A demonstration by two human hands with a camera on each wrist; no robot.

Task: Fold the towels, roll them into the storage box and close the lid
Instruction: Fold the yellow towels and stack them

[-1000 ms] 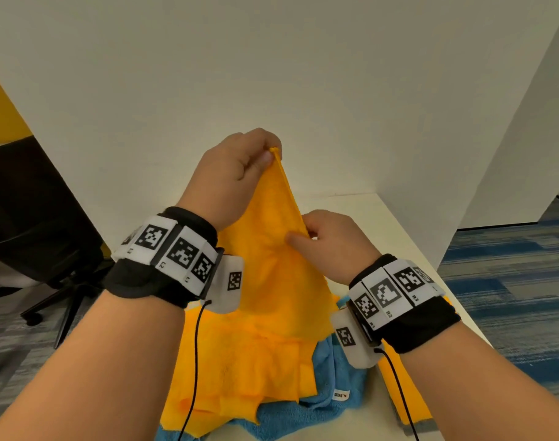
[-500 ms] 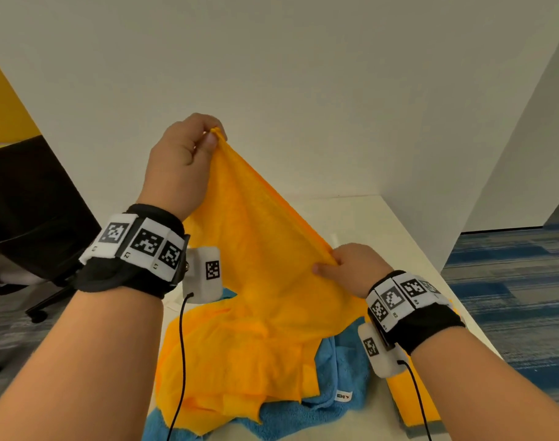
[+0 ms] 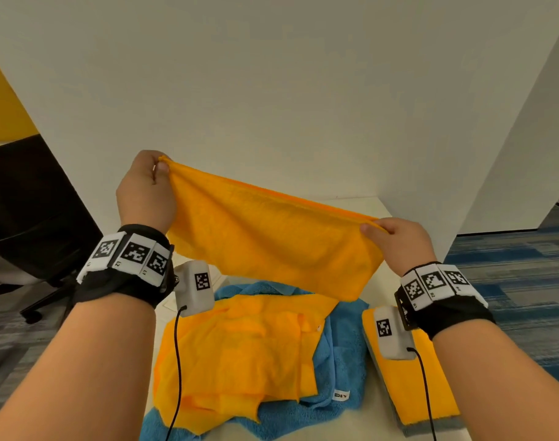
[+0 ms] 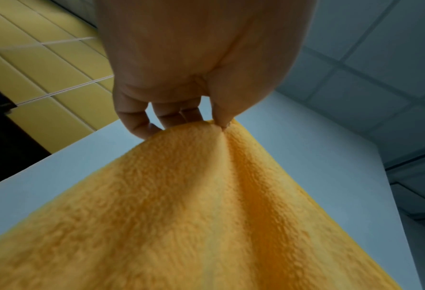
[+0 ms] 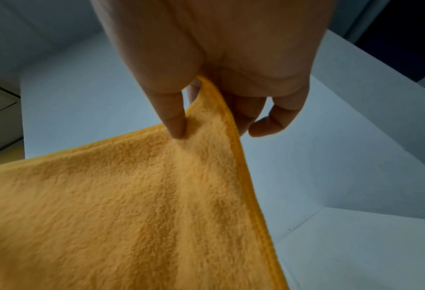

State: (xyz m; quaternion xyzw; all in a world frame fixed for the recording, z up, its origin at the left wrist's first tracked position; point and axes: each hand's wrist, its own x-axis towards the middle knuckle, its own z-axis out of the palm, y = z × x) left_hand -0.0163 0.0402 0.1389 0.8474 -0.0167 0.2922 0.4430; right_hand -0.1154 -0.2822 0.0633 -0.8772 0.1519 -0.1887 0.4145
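Above the pale tabletop (image 3: pixel 372 206), the left hand (image 3: pixel 144 192) pinches one top corner of a fluffy orange microfibre towel (image 3: pixel 272 243) between thumb and curled fingers (image 4: pixel 134 121); in the left wrist view the thumb tip presses the fabric into a small pucker while the other fingers curl behind the hem. The right hand (image 3: pixel 399 240) pinches the opposite top corner the same way, and the right wrist view shows its thumb (image 5: pixel 174 117) pressed on the near face of the cloth, with the stitched edge running up between thumb and fingers. The left hand is higher than the right, so the taut top edge slopes down towards the right. Between the two hands the towel hangs spread in the air, its lower edge clear of the things below.

Under it, on the table, a second orange towel (image 3: pixel 236 354) lies crumpled and partly doubled over on a rumpled blue terry towel (image 3: pixel 345 354), which shows around its far, right and near sides and carries a small white label (image 3: pixel 341 395). Just to the right, apart from the blue towel, a flat folded orange cloth sits on a grey layer (image 3: pixel 431 396), partly hidden behind the right wrist. Both wrists wear black bands with square printed markers (image 3: pixel 131 254) and white camera modules (image 3: pixel 197 286) with black cables. White partition panels (image 3: pixel 272 90) stand behind the table, and a black office chair (image 3: pixel 26 211) is at the left.
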